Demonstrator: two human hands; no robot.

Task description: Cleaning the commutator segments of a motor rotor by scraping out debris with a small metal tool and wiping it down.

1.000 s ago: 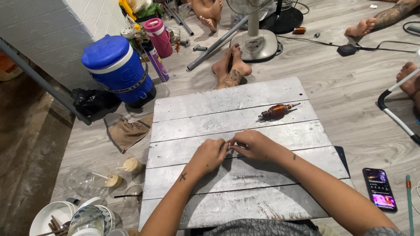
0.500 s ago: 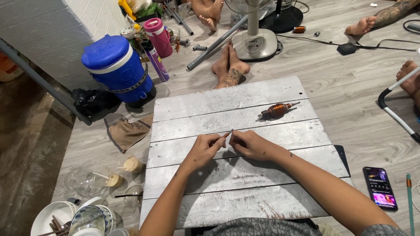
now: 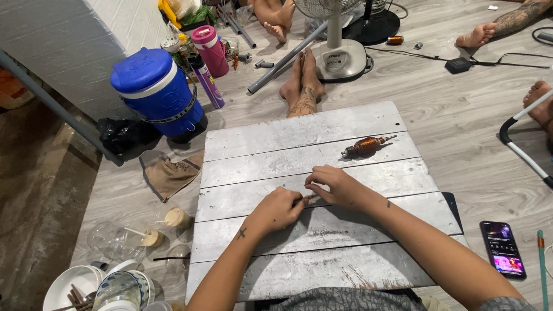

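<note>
1. Both hands meet at the middle of a low table of whitewashed wooden planks (image 3: 357, 124); the left hand (image 3: 280, 208) is curled narrow and the right hand (image 3: 333, 185) bends its fingers down toward it.
2. Between their fingertips sits a small thin copper-coloured piece (image 3: 309, 197), pinched from both sides just above the boards; its exact kind is too small to tell.
3. A motor armature wound with copper wire (image 3: 366, 146) lies on the second plank, beyond the right hand and apart from it.
4. A smartphone (image 3: 502, 249) with a lit screen lies on the floor to the right of the table.
5. A blue water cooler jug (image 3: 154, 92) stands on the floor to the far left, with a pink bottle (image 3: 210, 50) behind it.
6. A pedestal fan's base (image 3: 342, 57) stands past the table's far edge.
</note>
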